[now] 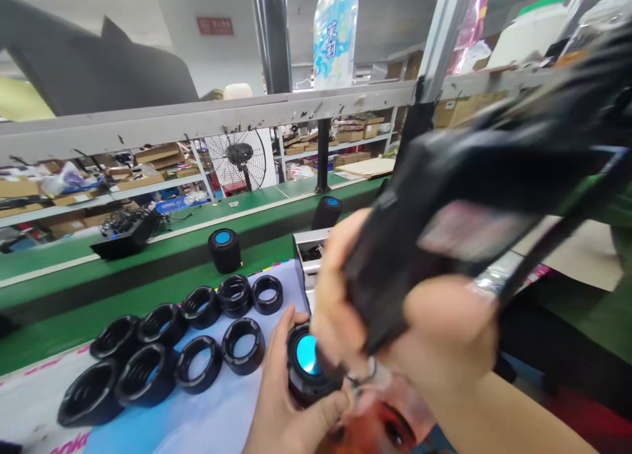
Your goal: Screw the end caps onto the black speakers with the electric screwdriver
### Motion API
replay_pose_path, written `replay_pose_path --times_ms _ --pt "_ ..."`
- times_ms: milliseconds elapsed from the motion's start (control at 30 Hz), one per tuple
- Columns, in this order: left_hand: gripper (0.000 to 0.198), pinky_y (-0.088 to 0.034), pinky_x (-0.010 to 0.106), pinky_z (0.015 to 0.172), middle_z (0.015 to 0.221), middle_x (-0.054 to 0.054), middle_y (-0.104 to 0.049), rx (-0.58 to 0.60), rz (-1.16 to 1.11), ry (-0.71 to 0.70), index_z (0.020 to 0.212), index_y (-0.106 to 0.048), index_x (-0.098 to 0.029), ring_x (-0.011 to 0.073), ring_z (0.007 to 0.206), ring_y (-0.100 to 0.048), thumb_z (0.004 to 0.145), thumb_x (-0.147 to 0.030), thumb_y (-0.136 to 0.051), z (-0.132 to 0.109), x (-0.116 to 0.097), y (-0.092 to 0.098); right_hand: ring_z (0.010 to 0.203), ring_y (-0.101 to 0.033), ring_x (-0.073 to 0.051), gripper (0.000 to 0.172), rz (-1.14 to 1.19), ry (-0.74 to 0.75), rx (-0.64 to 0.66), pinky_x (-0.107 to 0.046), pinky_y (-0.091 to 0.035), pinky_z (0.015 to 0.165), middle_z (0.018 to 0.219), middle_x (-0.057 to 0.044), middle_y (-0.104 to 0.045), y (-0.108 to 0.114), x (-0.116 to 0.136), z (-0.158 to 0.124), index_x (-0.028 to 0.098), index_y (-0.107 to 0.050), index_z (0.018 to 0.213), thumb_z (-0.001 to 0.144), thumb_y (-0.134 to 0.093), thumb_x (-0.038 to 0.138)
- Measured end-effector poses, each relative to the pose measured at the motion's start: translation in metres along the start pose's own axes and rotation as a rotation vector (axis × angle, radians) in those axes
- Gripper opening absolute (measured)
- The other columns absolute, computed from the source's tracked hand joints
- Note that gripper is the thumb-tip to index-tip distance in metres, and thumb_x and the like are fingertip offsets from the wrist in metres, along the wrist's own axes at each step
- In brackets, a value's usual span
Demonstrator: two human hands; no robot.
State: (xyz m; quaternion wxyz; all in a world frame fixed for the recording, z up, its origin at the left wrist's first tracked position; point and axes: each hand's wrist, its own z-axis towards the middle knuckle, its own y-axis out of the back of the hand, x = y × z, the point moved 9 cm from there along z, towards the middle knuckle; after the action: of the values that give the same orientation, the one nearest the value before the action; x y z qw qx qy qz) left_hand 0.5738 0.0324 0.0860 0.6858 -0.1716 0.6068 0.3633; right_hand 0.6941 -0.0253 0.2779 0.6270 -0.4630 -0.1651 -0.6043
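Observation:
My left hand is wrapped round a small black round speaker with a shiny blue centre, holding it on the printed sheet. My right hand grips a large black power tool, blurred by motion, its tip pointing down at the speaker's right edge. Left of the speaker lie several black ring-shaped housings in two rows on the sheet.
A green conveyor belt runs behind, carrying two finished black speakers with blue tops and a black device with cables. A grey parts box stands by the belt. A water bottle sits on the metal shelf rail above.

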Motion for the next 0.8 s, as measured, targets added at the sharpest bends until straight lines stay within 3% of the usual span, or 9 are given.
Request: replay_pose_path --times_ms 100,200,300,467,600,700,800 --pt "0.116 -0.042 0.061 0.133 0.172 0.014 -0.048 -0.013 -0.093 0.074 0.171 -0.041 -0.032 0.0461 0.158 -0.049 0.077 -0.076 -0.093 -0.007 0.017 -0.002 0.033 -0.048 -0.014 0.056 -0.152 0.220 -0.180 -0.024 -0.042 0.036 0.052 0.005 -0.056 0.048 0.006 0.008 0.022 -0.060 0.075 0.085 -0.094 0.066" --pt "0.114 -0.034 0.061 0.136 0.171 0.011 -0.051 -0.072 -0.172 0.099 0.166 -0.049 -0.036 0.0440 0.159 -0.046 0.072 -0.083 -0.092 -0.011 0.023 -0.003 0.036 -0.052 -0.014 0.055 -0.301 0.206 -0.280 -0.023 -0.042 0.037 0.054 0.001 -0.058 0.090 -0.023 0.011 0.020 -0.059 0.070 0.090 -0.093 0.059" --pt "0.109 -0.039 0.052 0.134 0.166 0.007 -0.057 -0.148 -0.179 0.095 0.161 -0.056 -0.037 0.0398 0.154 -0.052 0.070 -0.081 -0.095 -0.013 0.018 -0.001 0.035 -0.051 -0.014 0.058 -0.347 0.178 -0.350 -0.023 -0.041 0.038 0.052 0.001 -0.057 0.114 -0.050 0.008 0.020 -0.061 0.072 0.087 -0.094 0.065" --pt "0.109 -0.048 0.043 0.128 0.162 0.005 -0.061 -0.189 -0.192 0.147 0.155 -0.062 -0.037 0.0369 0.155 -0.052 0.063 -0.081 -0.098 -0.015 0.013 0.000 0.037 -0.051 -0.013 0.062 -0.376 0.122 -0.344 -0.024 -0.041 0.041 0.050 0.000 -0.055 0.119 -0.066 0.004 0.019 -0.058 0.063 0.089 -0.092 0.065" --pt "0.117 -0.044 0.048 0.131 0.163 0.009 -0.061 -0.213 -0.244 0.199 0.154 -0.063 -0.031 0.0401 0.152 -0.055 0.055 -0.081 -0.102 -0.014 0.013 -0.001 0.036 -0.050 -0.013 0.065 -0.323 0.064 -0.304 -0.024 -0.041 0.039 0.050 0.000 -0.054 0.117 -0.066 0.002 0.019 -0.058 0.059 0.092 -0.091 0.064" --pt "0.130 -0.051 0.047 0.126 0.164 0.012 -0.058 -0.254 -0.368 0.260 0.151 -0.066 -0.029 0.0439 0.152 -0.054 0.038 -0.080 -0.107 -0.015 0.019 -0.003 0.035 -0.049 -0.013 0.058 -0.219 0.077 -0.284 -0.025 -0.041 0.037 0.053 0.004 -0.056 0.102 -0.044 0.005 0.021 -0.062 0.072 0.090 -0.091 0.067" --pt "0.131 -0.053 0.046 0.125 0.167 0.011 -0.053 -0.245 -0.413 0.263 0.153 -0.064 -0.032 0.0441 0.157 -0.049 0.038 -0.075 -0.109 -0.015 0.023 -0.004 0.036 -0.049 -0.013 0.048 -0.092 0.201 -0.258 -0.026 -0.045 0.040 0.057 0.008 -0.059 0.071 -0.002 0.010 0.025 -0.065 0.093 0.088 -0.095 0.063"
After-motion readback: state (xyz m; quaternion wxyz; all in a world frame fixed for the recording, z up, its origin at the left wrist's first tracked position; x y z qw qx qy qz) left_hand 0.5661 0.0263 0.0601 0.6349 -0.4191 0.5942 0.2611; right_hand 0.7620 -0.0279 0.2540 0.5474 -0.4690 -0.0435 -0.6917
